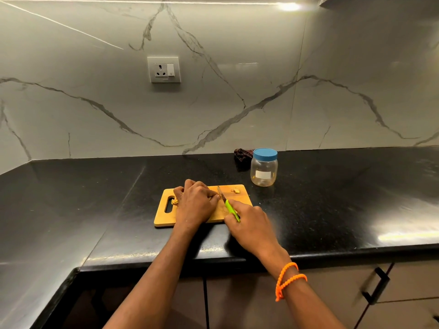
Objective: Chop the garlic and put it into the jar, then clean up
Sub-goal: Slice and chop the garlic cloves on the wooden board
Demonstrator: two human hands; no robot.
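Note:
A small wooden cutting board lies on the black counter. My left hand rests on the board with curled fingers, holding down a garlic clove that is mostly hidden under the fingertips. My right hand grips the green handle of a knife, its blade tip pointing away, right beside my left fingertips. Cut garlic pieces lie at the board's far right corner, and more garlic shows by the handle slot. A clear plastic jar with a blue lid on stands behind the board to the right.
A dark crumpled cloth lies against the marble wall behind the jar. A wall socket sits above the counter. The counter's front edge runs just below my wrists, with cabinet doors and a black handle underneath.

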